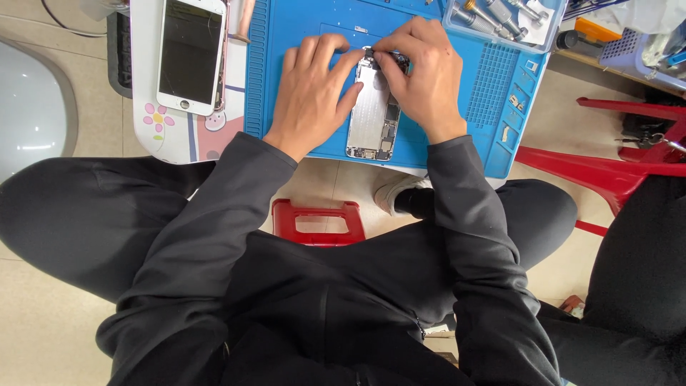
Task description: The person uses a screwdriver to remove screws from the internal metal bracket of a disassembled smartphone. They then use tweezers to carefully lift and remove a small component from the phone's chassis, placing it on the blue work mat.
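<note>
The opened silver smartphone body, a slim metal rectangle with bare circuit parts showing, lies on the blue ribbed silicone work mat, and we hold it from both sides. Our left hand rests flat beside it, fingers spread, the thumb pressed along its left edge. Our right hand curls over its top end, fingertips pinched together on a small dark part there; what they grip we cannot tell. The phone's long axis runs away from us, leaning slightly right at the far end, its near end close to the mat's front edge. Bare mat lies to the right, up to a grid of small square pockets. At the far right corner sits a clear plastic tray of metal screwdriver handles. Left of the mat, a white-framed detached phone screen with black glass lies on a white tabletop with a flower print.
</note>
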